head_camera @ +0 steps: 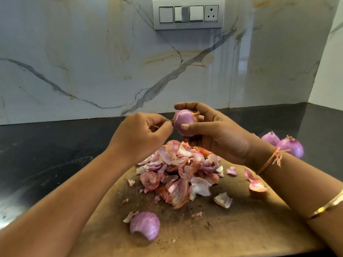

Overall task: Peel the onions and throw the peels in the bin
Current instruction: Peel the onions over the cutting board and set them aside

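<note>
Purple-pink, partly peeled round onion (pixel 183 122) sat in the right hand (pixel 217 132), held up above the peel heap w/ thumb across its front & fingers (pixel 185 105) curled over the top, clamped on it. Left hand (pixel 141 136) was just beside the onion's left side, fingers together in a pinch at the skin edge; can't tell if a strip was actually gripped. Below both hands lay a heap of pink & white papery onion peels (pixel 178 173) on a worn brown wooden chopping board (pixel 232 229), w/ a few loose scraps scattered round it. One peeled pale-purple onion (pixel 145 225) lay on the board's near-left part. Two more purple onions (pixel 284 143) rested on the black stone bench (pixel 46 145) behind the right wrist, which wore an orange thread (pixel 272 158). Bin not in view.
</note>
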`<control>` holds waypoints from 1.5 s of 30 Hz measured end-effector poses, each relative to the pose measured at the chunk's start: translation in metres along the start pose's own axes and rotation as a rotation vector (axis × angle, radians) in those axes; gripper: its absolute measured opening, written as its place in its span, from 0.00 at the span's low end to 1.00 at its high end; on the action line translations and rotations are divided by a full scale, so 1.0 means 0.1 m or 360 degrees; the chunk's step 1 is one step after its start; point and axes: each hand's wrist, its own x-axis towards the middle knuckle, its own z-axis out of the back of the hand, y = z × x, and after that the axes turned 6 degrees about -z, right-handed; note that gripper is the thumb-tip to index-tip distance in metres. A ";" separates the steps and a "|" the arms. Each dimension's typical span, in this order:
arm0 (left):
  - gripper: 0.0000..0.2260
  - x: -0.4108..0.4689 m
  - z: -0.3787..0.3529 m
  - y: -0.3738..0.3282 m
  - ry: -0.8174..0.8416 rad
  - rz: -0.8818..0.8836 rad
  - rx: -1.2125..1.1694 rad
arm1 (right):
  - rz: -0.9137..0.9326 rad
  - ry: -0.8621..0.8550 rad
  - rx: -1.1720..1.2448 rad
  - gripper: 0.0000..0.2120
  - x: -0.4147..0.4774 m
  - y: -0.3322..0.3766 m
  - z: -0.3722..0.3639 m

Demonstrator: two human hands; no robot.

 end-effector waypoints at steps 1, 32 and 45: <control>0.11 0.00 0.01 -0.02 0.0007 -0.0020 -0.0011 | 0.0013 -0.0005 -0.0094 0.20 0.00 -0.01 0.00; 0.11 0.05 -0.04 0.10 -0.0025 0.0071 0.0073 | 0.0109 0.0070 -0.0017 0.23 -0.05 0.04 -0.08; 0.13 0.04 0.02 0.15 0.0041 0.0213 0.0293 | 0.0159 -0.0193 -0.0481 0.28 -0.03 0.05 -0.02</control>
